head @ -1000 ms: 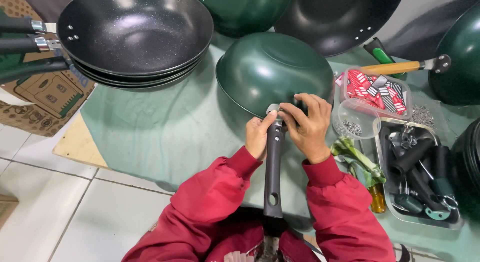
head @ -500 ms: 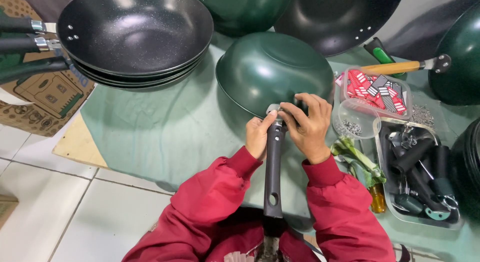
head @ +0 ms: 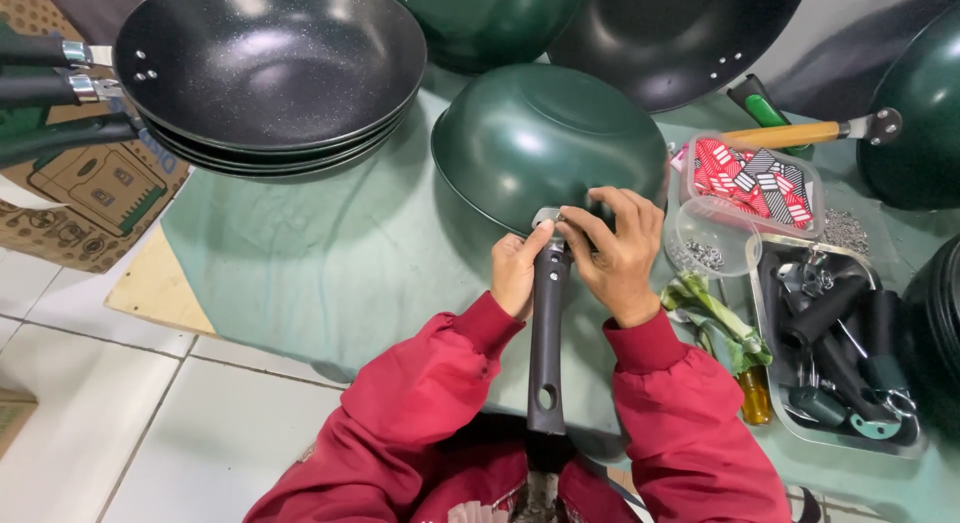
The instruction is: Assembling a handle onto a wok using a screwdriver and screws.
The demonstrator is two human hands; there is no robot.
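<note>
A green wok lies upside down on the green-covered table. A long black handle runs from its rim toward me. My left hand grips the handle near its top end. My right hand pinches the metal joint where the handle meets the wok's rim. Red sleeves cover both my arms.
A stack of black pans sits at the far left, more woks at the back. To the right are a clear box of red and black packets, a small tub of screws, a metal tray of black handles and a wooden-handled tool.
</note>
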